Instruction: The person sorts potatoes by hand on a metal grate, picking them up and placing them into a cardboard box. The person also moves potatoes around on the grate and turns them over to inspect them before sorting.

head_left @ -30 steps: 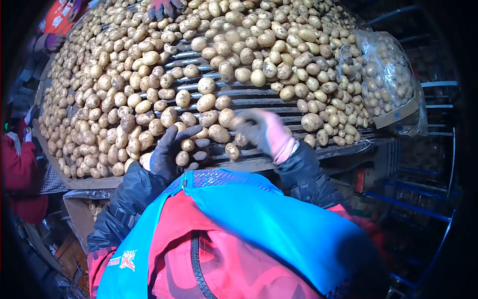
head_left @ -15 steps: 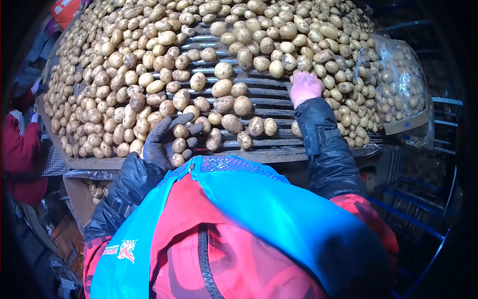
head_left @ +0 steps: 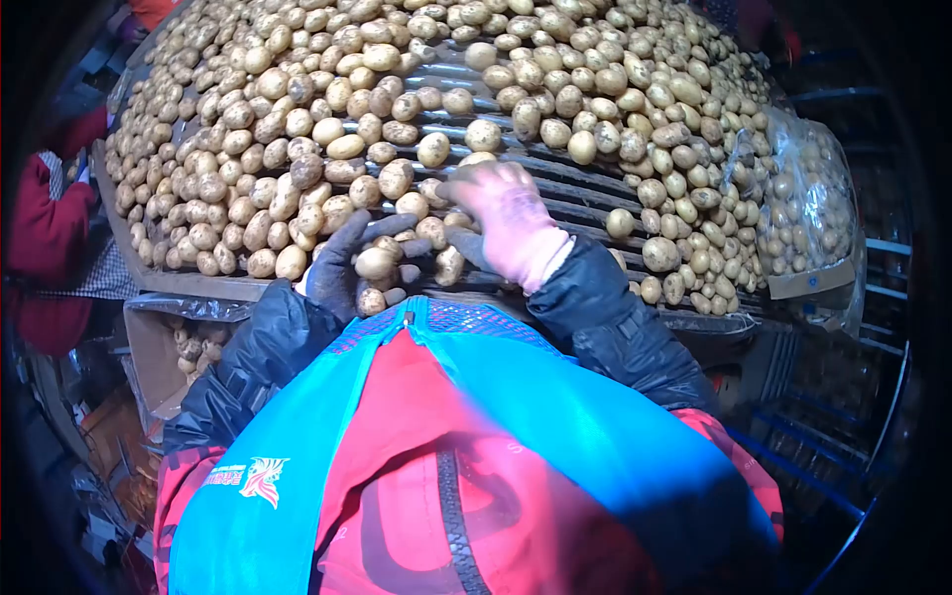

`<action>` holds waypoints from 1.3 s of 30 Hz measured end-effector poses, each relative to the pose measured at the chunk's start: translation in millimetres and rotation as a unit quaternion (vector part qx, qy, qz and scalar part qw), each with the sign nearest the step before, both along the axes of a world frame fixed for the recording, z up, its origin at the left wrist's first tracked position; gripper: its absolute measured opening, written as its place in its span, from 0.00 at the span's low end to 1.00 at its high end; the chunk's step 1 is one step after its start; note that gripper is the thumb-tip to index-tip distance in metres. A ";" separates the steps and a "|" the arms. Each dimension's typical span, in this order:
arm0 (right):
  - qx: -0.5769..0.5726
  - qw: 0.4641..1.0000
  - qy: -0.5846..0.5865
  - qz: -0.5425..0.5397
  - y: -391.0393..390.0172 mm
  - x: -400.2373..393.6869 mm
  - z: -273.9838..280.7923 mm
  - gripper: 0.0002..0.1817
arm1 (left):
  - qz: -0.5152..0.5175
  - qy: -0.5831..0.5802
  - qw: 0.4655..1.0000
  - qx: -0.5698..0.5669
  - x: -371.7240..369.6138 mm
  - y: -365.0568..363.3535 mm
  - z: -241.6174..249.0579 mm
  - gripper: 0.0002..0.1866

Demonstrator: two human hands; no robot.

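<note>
Potatoes point(head_left: 297, 119) lie heaped over a slatted surface point(head_left: 585, 193). My left hand point(head_left: 347, 260), in a dark glove, rests at the near edge with its fingers apart and curved around a few potatoes, one of them point(head_left: 375, 263) between thumb and fingers. Close to its right is my right hand point(head_left: 506, 218), in a pink glove with dirty fingers, reaching over potatoes in front of my body. Its fingers are spread and slightly blurred; potatoes lie under and beside them, and no grip on one shows.
A plastic bag of potatoes point(head_left: 808, 188) stands at the right edge. Below the left edge is a lined box point(head_left: 164, 372) with potatoes inside. Another person's red sleeve point(head_left: 50, 233) is at the far left. Metal racks point(head_left: 813, 436) stand at the right.
My right hand has moved left and nearer, from the right-hand heap to beside my left hand. My left hand remains around potatoes at the near edge. The view has shifted slightly.
</note>
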State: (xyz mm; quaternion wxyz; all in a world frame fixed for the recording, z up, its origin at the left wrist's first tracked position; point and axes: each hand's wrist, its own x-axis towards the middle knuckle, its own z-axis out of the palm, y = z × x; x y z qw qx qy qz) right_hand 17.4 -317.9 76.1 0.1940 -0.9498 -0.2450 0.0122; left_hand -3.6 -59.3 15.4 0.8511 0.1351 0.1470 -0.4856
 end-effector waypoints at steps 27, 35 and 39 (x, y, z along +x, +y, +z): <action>0.208 0.943 0.110 0.238 124.9 11.0 4.3 0.34 | 0.239 -0.020 0.968 0.077 -70.3 75.6 32.8 0.26; 0.083 0.960 0.084 0.254 92.6 30.3 -51.9 0.29 | 0.596 0.001 0.794 0.120 -163.9 193.4 4.0 0.26; 0.031 0.946 0.034 0.320 86.7 26.0 -56.3 0.32 | 0.748 0.039 0.661 0.043 -199.8 278.4 20.5 0.21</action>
